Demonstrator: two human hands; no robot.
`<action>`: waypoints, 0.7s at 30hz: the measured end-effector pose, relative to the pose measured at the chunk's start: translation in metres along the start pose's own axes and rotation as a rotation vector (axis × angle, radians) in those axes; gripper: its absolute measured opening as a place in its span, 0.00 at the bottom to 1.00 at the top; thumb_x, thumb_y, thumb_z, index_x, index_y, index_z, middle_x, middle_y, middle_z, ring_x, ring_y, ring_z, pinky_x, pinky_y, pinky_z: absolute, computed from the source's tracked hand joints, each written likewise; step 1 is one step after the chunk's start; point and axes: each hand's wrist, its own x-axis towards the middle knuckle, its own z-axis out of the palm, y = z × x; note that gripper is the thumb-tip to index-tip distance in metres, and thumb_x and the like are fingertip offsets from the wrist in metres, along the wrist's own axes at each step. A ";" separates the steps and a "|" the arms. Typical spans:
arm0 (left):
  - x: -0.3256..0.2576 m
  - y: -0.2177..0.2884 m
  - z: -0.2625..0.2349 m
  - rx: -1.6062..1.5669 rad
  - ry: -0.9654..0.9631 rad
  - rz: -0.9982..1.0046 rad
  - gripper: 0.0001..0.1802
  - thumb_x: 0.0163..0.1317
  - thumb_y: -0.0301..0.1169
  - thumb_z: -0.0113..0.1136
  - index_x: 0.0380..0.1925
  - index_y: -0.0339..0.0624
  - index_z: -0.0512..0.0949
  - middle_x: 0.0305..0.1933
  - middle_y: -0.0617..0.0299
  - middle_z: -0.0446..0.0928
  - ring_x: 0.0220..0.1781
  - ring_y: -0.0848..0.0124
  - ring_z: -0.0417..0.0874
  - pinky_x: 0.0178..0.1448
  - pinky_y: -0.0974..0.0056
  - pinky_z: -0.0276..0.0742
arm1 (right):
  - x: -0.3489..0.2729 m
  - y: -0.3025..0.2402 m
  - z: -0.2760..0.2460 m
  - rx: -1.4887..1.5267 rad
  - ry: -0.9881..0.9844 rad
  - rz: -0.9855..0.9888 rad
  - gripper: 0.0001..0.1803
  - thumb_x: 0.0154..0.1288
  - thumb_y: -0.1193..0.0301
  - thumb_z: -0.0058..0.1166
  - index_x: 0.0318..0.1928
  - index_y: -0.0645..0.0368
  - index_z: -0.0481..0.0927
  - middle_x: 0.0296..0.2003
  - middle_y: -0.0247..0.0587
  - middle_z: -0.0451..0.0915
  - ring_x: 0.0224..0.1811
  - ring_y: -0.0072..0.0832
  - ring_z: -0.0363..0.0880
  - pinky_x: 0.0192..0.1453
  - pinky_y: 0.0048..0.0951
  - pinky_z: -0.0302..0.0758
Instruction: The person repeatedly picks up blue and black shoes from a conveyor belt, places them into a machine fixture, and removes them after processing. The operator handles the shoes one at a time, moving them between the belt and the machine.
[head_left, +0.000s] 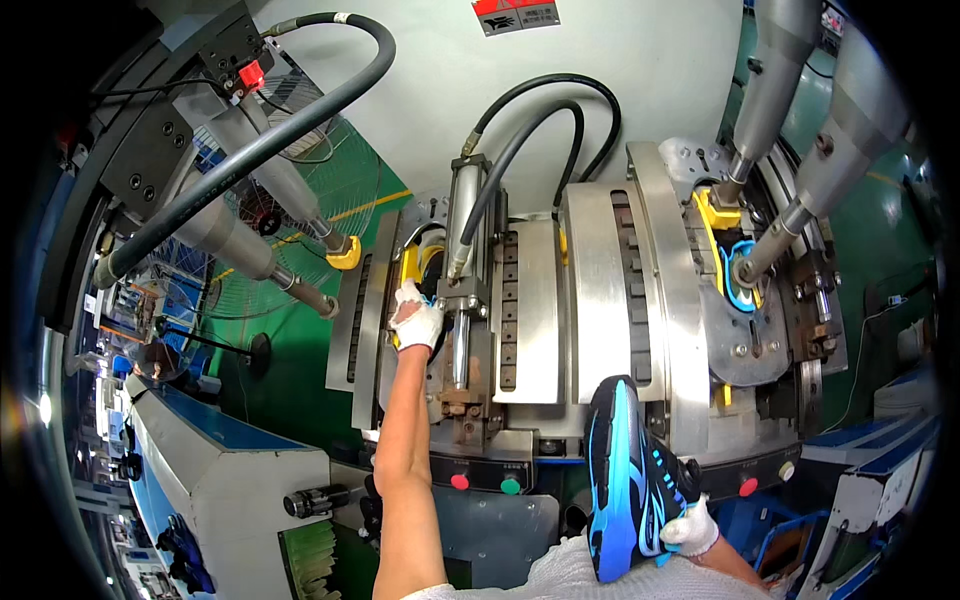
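My right hand (691,528), in a white glove, grips a black and blue sports shoe (632,480) by one end. The shoe's blue sole faces left, and it is held upright in front of the machine. My left hand (415,318), also gloved, reaches into the machine's left station, its fingers curled beside a yellow pad (410,264). A dark item with a bit of blue edge shows just past those fingers, partly hidden by the hand and the cylinder; what they grip cannot be made out. At the right station, a blue-rimmed shoe (740,275) sits under a metal press rod.
A metal cylinder (465,210) with black hoses stands close right of my left hand. Press rods with a yellow pad (345,253) hang to its left. Steel plates (600,290) fill the middle. Red and green buttons (510,486) line the front edge. A fan (262,215) stands behind, left.
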 end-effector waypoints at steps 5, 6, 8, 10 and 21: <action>0.023 0.011 -0.075 -0.031 -0.126 -0.032 0.37 0.53 0.50 0.73 0.59 0.41 0.74 0.58 0.41 0.79 0.62 0.46 0.80 0.63 0.49 0.76 | 0.013 0.005 0.010 0.017 0.148 0.064 0.43 0.56 0.77 0.67 0.72 0.66 0.65 0.59 0.43 0.79 0.55 0.28 0.82 0.58 0.34 0.82; 0.014 0.013 -0.100 -0.087 -0.102 -0.037 0.37 0.53 0.49 0.73 0.59 0.41 0.74 0.58 0.41 0.79 0.62 0.46 0.80 0.64 0.50 0.75 | 0.011 0.014 -0.011 -0.100 0.110 0.176 0.43 0.59 0.77 0.62 0.74 0.68 0.59 0.55 0.48 0.81 0.33 0.21 0.82 0.31 0.22 0.81; -0.012 -0.013 -0.127 -0.192 0.022 -0.015 0.37 0.53 0.46 0.74 0.59 0.40 0.74 0.58 0.43 0.79 0.61 0.48 0.80 0.64 0.52 0.75 | 0.020 0.013 0.017 -0.151 0.259 0.185 0.32 0.58 0.78 0.62 0.64 0.69 0.69 0.42 0.42 0.83 0.24 0.17 0.77 0.23 0.18 0.75; -0.060 -0.012 -0.169 -0.322 0.111 -0.020 0.37 0.52 0.43 0.75 0.59 0.37 0.74 0.57 0.44 0.80 0.60 0.51 0.81 0.63 0.53 0.75 | 0.030 0.019 0.021 -0.211 0.286 0.177 0.19 0.59 0.79 0.61 0.51 0.69 0.77 0.34 0.36 0.81 0.26 0.19 0.79 0.29 0.24 0.80; -0.407 -0.133 -0.195 -0.421 0.222 -0.382 0.31 0.47 0.31 0.77 0.52 0.37 0.75 0.50 0.49 0.80 0.51 0.53 0.83 0.58 0.55 0.78 | 0.321 0.091 0.219 -0.185 -0.061 0.167 0.07 0.63 0.78 0.63 0.42 0.60 0.83 0.35 0.40 0.85 0.35 0.31 0.86 0.34 0.35 0.85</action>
